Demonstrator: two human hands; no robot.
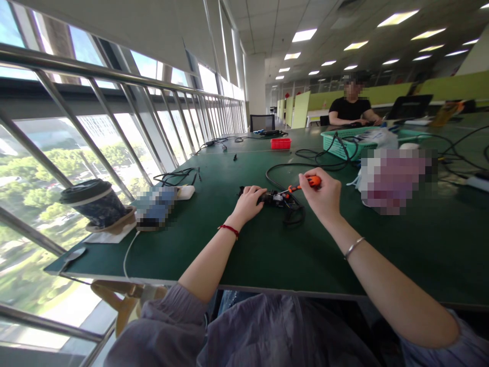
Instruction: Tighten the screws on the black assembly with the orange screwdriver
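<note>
My right hand (323, 196) is closed around the orange-and-black handle of a screwdriver (314, 181). Its thin metal shaft points left and down to a small black device (280, 199) with exposed inner parts. I cannot make out whether the tip touches a screw. My left hand (250, 203) lies over the device's left end, with the fingers wrapped on it against the table. Some orange shows at the device's right side, close to the shaft. A black cable (294, 216) loops on the table just below and right of the device.
On the green table (214, 239) stand a red tray (280, 143), a teal basket (340, 145) with cables and bags, and a lidded cup (95, 204) at left. A phone (156, 206) lies beside a white case (185, 192). A person (351, 104) sits across the table.
</note>
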